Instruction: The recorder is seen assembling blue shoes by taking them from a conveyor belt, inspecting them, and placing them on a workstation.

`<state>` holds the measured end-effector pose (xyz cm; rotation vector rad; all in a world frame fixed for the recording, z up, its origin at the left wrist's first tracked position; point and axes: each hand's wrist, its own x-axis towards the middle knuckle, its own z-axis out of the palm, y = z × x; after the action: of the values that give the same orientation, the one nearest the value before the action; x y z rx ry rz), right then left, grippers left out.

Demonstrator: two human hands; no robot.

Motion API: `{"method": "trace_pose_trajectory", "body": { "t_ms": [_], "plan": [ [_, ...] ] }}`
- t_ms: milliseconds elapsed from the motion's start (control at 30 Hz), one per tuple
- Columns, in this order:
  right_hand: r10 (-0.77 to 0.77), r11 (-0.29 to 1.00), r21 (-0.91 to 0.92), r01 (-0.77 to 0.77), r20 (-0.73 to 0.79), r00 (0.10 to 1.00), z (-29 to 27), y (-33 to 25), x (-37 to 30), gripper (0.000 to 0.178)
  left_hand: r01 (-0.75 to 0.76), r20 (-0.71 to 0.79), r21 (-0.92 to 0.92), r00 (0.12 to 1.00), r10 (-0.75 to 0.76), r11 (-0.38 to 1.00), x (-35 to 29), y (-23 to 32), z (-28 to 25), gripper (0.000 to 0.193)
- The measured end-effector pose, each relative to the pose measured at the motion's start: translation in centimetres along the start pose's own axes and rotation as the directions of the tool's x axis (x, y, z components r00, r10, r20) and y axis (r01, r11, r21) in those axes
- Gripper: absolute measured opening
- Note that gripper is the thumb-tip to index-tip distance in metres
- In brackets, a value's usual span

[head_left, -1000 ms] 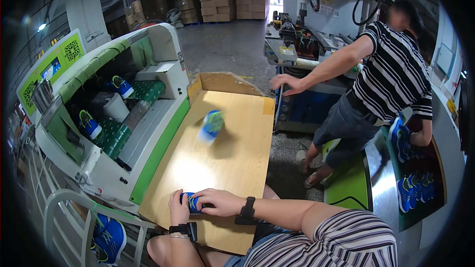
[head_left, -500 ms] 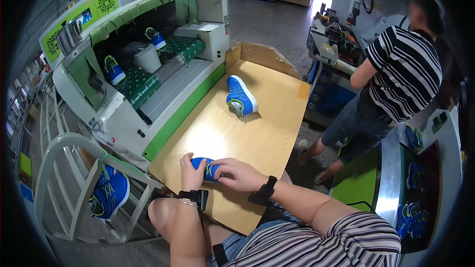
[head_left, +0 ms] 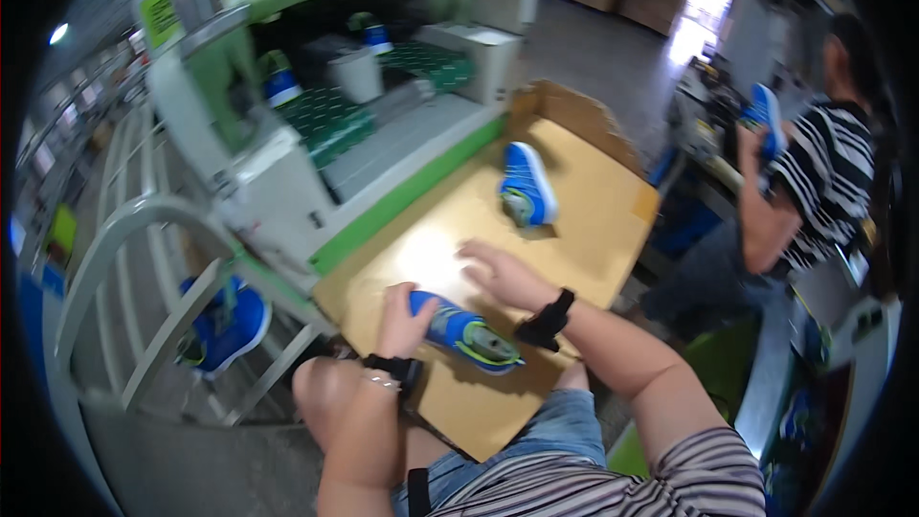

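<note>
A blue sneaker (head_left: pixel 456 330) with yellow-green trim lies on the wooden board (head_left: pixel 603 230) close to my body, its opening toward the right. My left hand (head_left: pixel 402 318) grips it at the toe, thumb on top. My right hand (head_left: pixel 505 274) is off the shoe, held over the board with fingers stretched out and nothing in them. Beyond it, a second blue sneaker (head_left: pixel 526 188) with a white sole rests on the board, apart from both hands.
Behind the board is a machine (head_left: pixel 278 182) whose green conveyor belt (head_left: pixel 431 72) carries two shoes. At left, blue shoes (head_left: pixel 230 324) hang by a metal frame (head_left: pixel 96 278). To the right, a co-worker (head_left: pixel 814 172) holds a blue shoe (head_left: pixel 763 120). Cardboard (head_left: pixel 574 120) edges the board's far end.
My right hand has left the near sneaker and moved away over the board. The near sneaker has turned, its opening now showing. The co-worker has a shoe raised. The whole view has shifted.
</note>
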<state>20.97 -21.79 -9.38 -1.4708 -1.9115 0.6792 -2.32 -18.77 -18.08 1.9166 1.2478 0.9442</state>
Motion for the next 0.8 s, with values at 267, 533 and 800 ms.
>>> {"method": "trace_pose_trajectory", "body": {
  "t_ms": [267,533,800],
  "plan": [
    [0.224,0.696,-0.623,-0.356,-0.283,0.933,-4.8,11.6,4.5,0.12,-0.004,0.199,0.138,0.98,-0.023,0.99,-1.0,-1.1,-1.3,0.053],
    [0.615,0.761,0.544,-0.353,-0.433,0.659,-12.5,23.5,-1.1,0.069,-0.004,0.254,0.156,0.966,-0.036,0.988,-0.5,-0.4,-1.1,0.061],
    [0.368,0.928,0.127,-0.35,-0.457,0.81,-4.6,12.4,-9.1,0.057,0.011,0.24,0.097,0.97,-0.034,0.995,1.1,-0.6,0.5,0.078]
  ]
}}
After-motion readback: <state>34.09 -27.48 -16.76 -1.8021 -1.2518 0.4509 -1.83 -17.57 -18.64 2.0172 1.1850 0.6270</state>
